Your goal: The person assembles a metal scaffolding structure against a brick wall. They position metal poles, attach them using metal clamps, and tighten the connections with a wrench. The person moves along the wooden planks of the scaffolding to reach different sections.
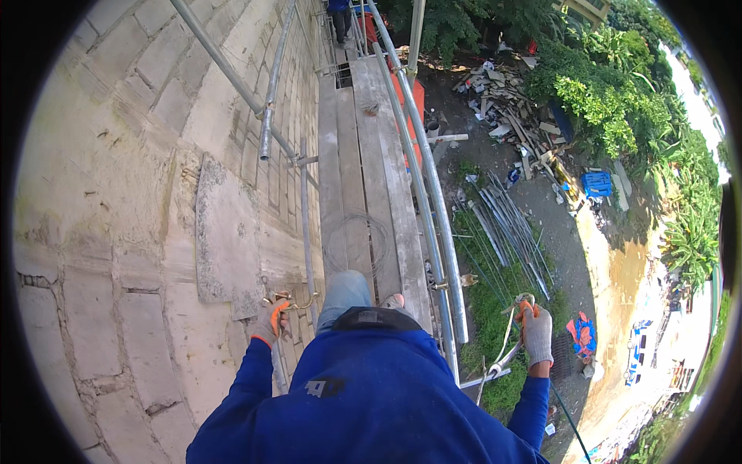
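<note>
The person stands on a plank walkway [363,178] of scaffolding that runs toward 12 o'clock beside a block wall [131,193]; both hands wear grey gloves with orange tips. The left hand [270,321], at about 8 o'clock, is closed around a metal hook-like fitting [297,300] just beside the wall; the right hand [535,332], at about 4 o'clock and out past the guard rail [433,209], is clamped on a pale strap [506,332] that loops over the glove and hangs down to a small metal ring; a thin green cord [568,417] drops away below the wrist. Far below, toward 2 o'clock, a blue crate [597,184] sits on the ground beside scattered timber scraps [502,100]; what it holds cannot be made out; a bundle of long steel rods [502,224] lies near the grass.
</note>
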{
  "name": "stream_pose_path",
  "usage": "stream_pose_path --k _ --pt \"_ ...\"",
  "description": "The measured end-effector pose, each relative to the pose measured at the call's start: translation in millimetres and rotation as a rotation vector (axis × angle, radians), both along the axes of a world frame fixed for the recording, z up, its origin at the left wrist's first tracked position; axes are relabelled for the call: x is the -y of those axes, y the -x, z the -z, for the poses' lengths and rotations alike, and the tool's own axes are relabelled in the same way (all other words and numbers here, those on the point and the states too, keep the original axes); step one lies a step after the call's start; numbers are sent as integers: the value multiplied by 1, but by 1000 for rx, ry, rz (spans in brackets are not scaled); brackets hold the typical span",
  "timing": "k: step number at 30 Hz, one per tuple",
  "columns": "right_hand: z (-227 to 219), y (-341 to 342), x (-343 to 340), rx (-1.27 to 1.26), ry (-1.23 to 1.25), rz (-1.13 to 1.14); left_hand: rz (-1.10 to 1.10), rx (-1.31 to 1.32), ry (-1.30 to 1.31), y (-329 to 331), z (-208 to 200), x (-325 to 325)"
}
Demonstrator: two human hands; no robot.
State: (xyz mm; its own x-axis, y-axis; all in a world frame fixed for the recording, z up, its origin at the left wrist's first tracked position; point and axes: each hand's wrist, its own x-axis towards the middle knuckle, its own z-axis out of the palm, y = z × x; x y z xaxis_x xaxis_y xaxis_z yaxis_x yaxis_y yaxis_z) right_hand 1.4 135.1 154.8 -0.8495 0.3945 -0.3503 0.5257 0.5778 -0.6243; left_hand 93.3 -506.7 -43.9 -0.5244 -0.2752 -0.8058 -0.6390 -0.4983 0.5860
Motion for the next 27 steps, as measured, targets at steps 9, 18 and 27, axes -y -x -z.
stream_pose_path --k 9,18,27 --pt "-135 177 67 -384 277 -364 -400 -476 -327 43 -37 7" --pt "-229 347 196 -521 -42 -683 26 -976 -701 280 -77 12" --pt "-140 650 405 -261 -168 -972 77 -1128 -819 565 -140 2"
